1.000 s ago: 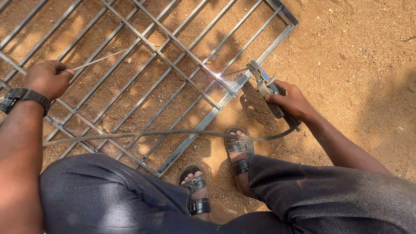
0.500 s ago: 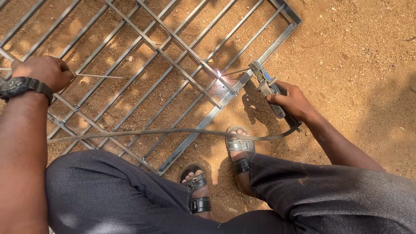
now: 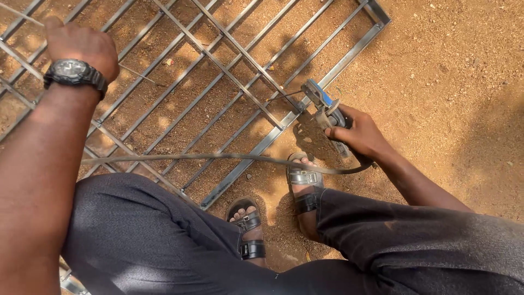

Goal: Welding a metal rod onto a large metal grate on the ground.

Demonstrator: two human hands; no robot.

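Though gripped, electrode holder [image 3: 326, 109] in right hand [image 3: 361, 133]

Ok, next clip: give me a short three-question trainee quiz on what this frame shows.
1. True or false: the right hand grips the electrode holder beside the metal grille.
2. What does the left hand hold? A) a hammer B) a thin rod C) a brush
3. Fill in: the cable runs from the holder across the grille, passing in front of the person's ____.

Key: 1 true; 2 B; 3 knees
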